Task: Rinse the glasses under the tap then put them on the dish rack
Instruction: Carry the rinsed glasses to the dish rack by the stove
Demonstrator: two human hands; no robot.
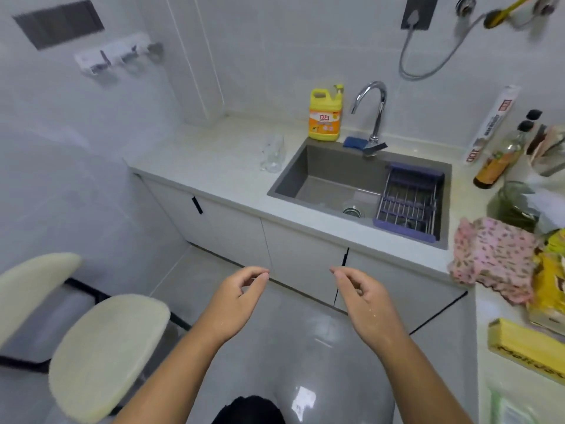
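Rinsing not yet begun: left hand (241, 296) and right hand (356, 296) hover loosely curled, empty; next move calls for reaching the glasses (273, 154) on the bench (214, 160)

Pale stone countertop (214, 160): grey rectangular sink (321, 166) set into it, with clear drinking glasses (273, 154) standing close together on the counter just left of the sink. Behind the sink, along the wall: yellow plastic detergent bottle (325, 116) at the left rear corner, blue sponge (354, 142) just right of it, curved chrome tap (371, 108) right of the sponge with its spout over the basin; purple-framed wire dish rack (408, 203) in the right part of the sink. Right of the sink on the counter: dark-capped glass bottles (495, 160) toward the wall, pink patterned cloth (492, 258) at the front edge; cream padded stools (107, 347) on the floor, well left of the sink.
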